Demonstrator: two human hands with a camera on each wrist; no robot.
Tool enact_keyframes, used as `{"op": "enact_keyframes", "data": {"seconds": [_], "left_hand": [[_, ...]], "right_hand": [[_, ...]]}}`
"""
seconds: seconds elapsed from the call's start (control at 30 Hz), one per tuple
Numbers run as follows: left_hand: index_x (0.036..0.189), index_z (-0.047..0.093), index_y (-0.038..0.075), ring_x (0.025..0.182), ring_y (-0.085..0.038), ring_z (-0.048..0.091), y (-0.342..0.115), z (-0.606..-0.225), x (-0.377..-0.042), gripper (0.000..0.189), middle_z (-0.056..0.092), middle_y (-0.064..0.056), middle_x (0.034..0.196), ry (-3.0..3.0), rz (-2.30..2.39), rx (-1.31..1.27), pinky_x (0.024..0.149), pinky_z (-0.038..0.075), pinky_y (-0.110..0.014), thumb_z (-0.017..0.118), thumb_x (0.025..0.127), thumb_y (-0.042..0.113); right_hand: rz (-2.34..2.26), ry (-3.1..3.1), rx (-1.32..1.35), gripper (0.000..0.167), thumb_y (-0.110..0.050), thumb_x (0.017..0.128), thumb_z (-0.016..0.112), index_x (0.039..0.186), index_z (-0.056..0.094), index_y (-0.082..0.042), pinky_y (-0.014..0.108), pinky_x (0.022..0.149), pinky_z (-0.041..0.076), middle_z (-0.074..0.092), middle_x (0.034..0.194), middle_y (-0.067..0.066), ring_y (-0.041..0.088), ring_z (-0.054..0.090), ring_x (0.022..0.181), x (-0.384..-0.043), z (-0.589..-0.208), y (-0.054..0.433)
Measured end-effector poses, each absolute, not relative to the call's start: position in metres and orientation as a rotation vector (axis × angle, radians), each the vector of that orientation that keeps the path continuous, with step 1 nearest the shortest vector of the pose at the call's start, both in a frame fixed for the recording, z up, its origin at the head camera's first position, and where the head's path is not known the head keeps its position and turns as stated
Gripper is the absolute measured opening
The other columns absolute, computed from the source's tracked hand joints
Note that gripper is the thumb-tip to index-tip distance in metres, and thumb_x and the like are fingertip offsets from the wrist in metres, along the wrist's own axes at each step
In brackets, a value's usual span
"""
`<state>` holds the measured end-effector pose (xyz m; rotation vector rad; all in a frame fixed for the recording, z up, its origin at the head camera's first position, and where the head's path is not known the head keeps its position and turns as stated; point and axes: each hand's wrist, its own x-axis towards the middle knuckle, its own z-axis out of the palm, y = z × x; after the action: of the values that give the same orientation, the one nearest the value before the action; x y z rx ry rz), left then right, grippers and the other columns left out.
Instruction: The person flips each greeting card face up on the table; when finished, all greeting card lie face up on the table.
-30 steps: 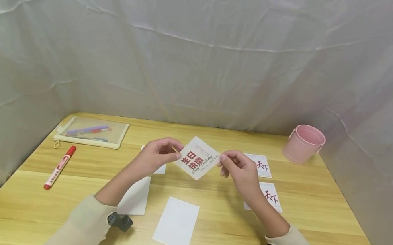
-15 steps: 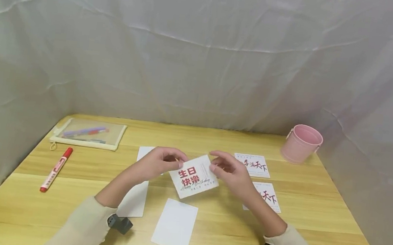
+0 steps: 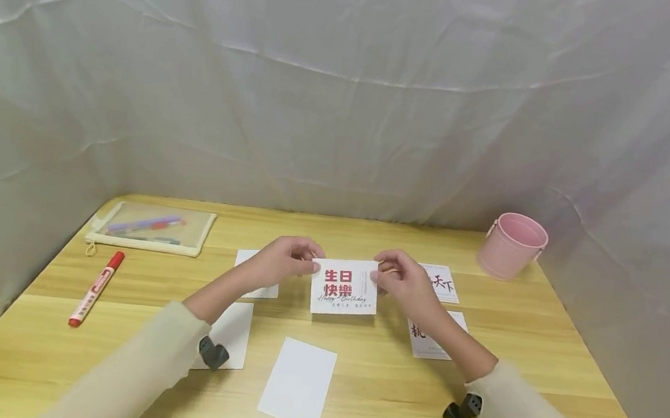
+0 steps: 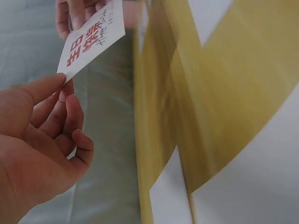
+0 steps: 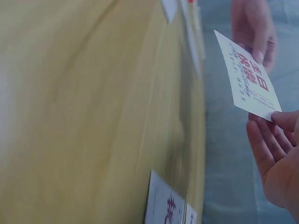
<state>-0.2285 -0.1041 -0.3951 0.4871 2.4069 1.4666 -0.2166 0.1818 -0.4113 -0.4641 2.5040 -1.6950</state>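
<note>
Between both hands is a white birthday card (image 3: 343, 287) with red characters and black script, held above the table with its printed side toward the head camera. My left hand (image 3: 283, 263) pinches its upper left corner between thumb and fingers. At the upper right corner my right hand (image 3: 404, 280) pinches it the same way. In the left wrist view the thumb lies on the card's (image 4: 88, 44) printed face, the other fingers curling behind. The right wrist view shows the card (image 5: 247, 74) tilted, clear of the wooden table.
Two printed cards (image 3: 439, 343) lie at right, partly under my right arm. Blank white cards (image 3: 298, 384) lie in front and at left. A pink bucket (image 3: 512, 246) stands back right. A zip pouch (image 3: 153, 226) with pens and a red marker (image 3: 96, 289) lie left.
The birthday card has turned from a diamond-like slant to level, its print now upright. Both hands have shifted their pinch to its upper corners.
</note>
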Motion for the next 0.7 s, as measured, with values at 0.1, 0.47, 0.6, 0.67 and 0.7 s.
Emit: {"op": "enact_keyframes", "data": {"seconds": [0.1,0.47,0.6,0.67,0.7], "left_hand": [[0.11,0.069,0.01,0.088,-0.022,0.059,-0.1,-0.399,-0.247,0.016,0.065,-0.006,0.095,2.456,1.393,0.512,0.077,0.053,-0.038,0.067,0.096,0.017],[0.111,0.071,0.008,0.099,-0.017,0.061,-0.079,-0.438,-0.304,0.017,0.069,-0.004,0.108,2.589,1.017,0.599,0.09,0.052,-0.035,0.068,0.097,0.018],[0.111,0.071,0.01,0.101,-0.017,0.061,-0.072,-0.445,-0.309,0.017,0.069,-0.003,0.111,2.612,0.981,0.554,0.094,0.05,-0.037,0.066,0.098,0.019],[0.111,0.072,0.01,0.102,-0.018,0.061,-0.07,-0.446,-0.309,0.016,0.069,-0.003,0.111,2.629,0.965,0.53,0.096,0.05,-0.038,0.067,0.098,0.019],[0.11,0.072,0.01,0.103,-0.018,0.061,-0.07,-0.446,-0.309,0.016,0.069,-0.003,0.112,2.638,0.957,0.521,0.097,0.05,-0.038,0.067,0.098,0.02]], "right_hand": [[-1.597,2.538,-0.477,0.033,-0.008,0.093,0.07,0.124,0.06,-0.004,0.04,0.077,0.06,0.067,0.101,0.013,0.03,0.067,0.085,-0.234,-0.413,0.184],[-0.986,2.737,-0.498,0.023,-0.02,0.096,0.07,0.119,0.068,-0.016,0.032,0.072,0.052,0.065,0.101,0.003,0.02,0.058,0.088,-0.297,-0.439,0.194],[-0.874,2.767,-0.494,0.024,-0.021,0.096,0.069,0.118,0.069,-0.013,0.035,0.079,0.051,0.066,0.104,0.004,0.02,0.06,0.093,-0.304,-0.446,0.194],[-0.854,2.774,-0.497,0.024,-0.021,0.096,0.07,0.118,0.069,-0.012,0.037,0.082,0.051,0.067,0.105,0.004,0.02,0.06,0.095,-0.306,-0.448,0.194],[-0.849,2.777,-0.505,0.024,-0.02,0.096,0.07,0.118,0.069,-0.011,0.038,0.083,0.051,0.067,0.105,0.005,0.021,0.061,0.095,-0.306,-0.449,0.194]]}}
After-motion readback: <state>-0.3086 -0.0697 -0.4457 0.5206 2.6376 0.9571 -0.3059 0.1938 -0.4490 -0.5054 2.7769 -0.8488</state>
